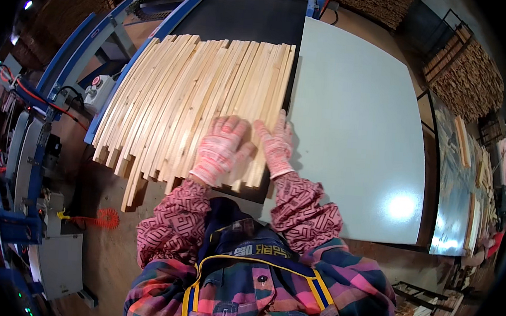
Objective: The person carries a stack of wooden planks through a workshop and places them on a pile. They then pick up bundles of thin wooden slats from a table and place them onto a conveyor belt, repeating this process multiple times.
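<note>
A row of pale wooden strips (193, 95) lies side by side on a dark conveyor belt (245, 13). Their far ends are nearly level, while the near ends jut out unevenly over the belt's front edge. My left hand (221, 150), in a pink-and-white knitted glove, rests palm down on the strips right of the middle, thumb out to the side. Gloved alike, my right hand (275, 145) lies at the row's right edge with its fingers spread, some over the outermost strips and some along their side. Neither hand is wrapped round a strip.
A pale grey-green tabletop (354, 136) adjoins the belt on the right. Blue machine framing (175, 11) and a control box with a red button (98, 91) stand on the left. An orange coiled hose (107, 218) hangs lower left. Stacked wood (467, 79) stands far right.
</note>
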The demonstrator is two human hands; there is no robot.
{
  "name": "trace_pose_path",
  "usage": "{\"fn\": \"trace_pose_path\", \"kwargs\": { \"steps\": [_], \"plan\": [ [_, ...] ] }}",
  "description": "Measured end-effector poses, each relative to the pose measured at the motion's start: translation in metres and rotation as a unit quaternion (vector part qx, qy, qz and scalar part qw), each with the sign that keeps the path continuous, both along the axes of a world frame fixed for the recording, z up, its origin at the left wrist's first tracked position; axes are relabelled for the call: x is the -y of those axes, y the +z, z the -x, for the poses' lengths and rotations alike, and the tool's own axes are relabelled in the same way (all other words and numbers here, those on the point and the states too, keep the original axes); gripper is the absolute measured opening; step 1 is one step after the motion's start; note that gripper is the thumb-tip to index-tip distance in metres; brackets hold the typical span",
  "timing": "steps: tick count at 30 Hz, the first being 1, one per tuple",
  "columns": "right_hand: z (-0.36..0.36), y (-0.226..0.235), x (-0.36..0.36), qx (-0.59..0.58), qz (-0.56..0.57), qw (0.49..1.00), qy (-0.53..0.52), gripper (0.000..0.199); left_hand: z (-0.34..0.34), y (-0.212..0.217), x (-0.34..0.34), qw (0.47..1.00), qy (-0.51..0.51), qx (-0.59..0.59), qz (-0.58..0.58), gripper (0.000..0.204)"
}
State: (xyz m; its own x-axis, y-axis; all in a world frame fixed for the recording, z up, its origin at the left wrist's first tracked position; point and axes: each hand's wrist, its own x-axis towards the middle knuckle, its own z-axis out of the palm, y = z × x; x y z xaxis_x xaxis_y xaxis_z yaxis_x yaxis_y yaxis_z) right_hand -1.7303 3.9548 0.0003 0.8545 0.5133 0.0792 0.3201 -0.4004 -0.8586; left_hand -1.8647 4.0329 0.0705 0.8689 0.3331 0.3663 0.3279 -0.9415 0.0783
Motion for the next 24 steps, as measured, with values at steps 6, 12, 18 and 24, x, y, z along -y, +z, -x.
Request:
{"fn": "trace_pose_path", "kwargs": {
  "steps": [6,12,18,24],
  "plan": [
    [-0.031,-0.009,0.033,-0.125,-0.114,0.964,0.203,0.076,0.027,0.011,0.012,0.994,0.098,-0.040,0.017,0.055],
    [-0.082,-0.040,0.088,-0.273,-0.337,0.896,0.091,0.045,0.042,0.009,0.003,0.975,0.215,-0.049,-0.013,0.068],
    [-0.079,-0.032,0.104,-0.224,-0.280,0.929,0.096,0.045,0.145,0.048,-0.126,0.874,0.482,-0.069,0.002,0.070],
    [-0.069,-0.027,0.076,-0.132,-0.189,0.973,0.004,0.044,0.234,0.104,-0.270,0.877,0.460,-0.025,-0.138,0.058]
  ]
}}
